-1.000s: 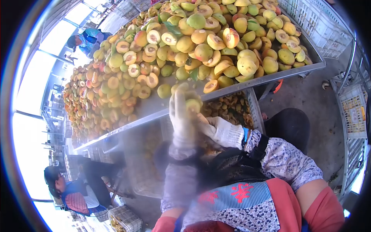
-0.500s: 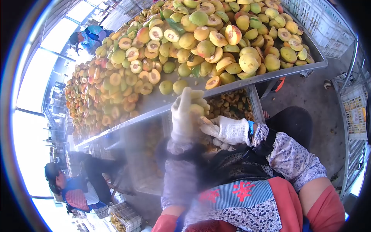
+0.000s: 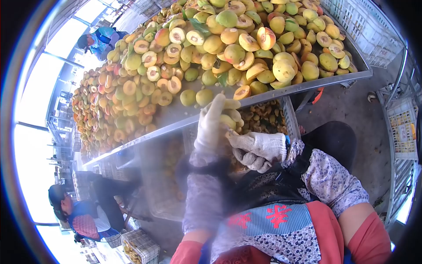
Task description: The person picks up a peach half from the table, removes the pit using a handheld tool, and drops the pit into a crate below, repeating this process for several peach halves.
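My left hand (image 3: 210, 127), in a white knit glove, is closed around a yellow-green peach (image 3: 227, 121) near the metal table's front edge. Right beside it is my gloved right hand (image 3: 259, 149), its fingers curled and its thumb side close to the fruit. A small, thin tip shows at that thumb, but what it belongs to is hidden in the grip. Just beyond my hands, two whole peaches (image 3: 204, 97) lie on the metal tabletop (image 3: 176, 110). Below my hands, a crate (image 3: 288, 116) contains cut fruit pieces (image 3: 263, 119).
A large heap of whole and halved peaches (image 3: 263, 48) covers much of the table. White crates (image 3: 358, 28) are stacked at the right. One person (image 3: 88, 211) sits at lower left, another (image 3: 99, 39) stands farther back. A crate of fruit (image 3: 140, 246) is on the floor.
My right hand has rolled, so its curled fingers now show more below the thumb. The left hand has shifted slightly right and up, keeping hold of the peach.
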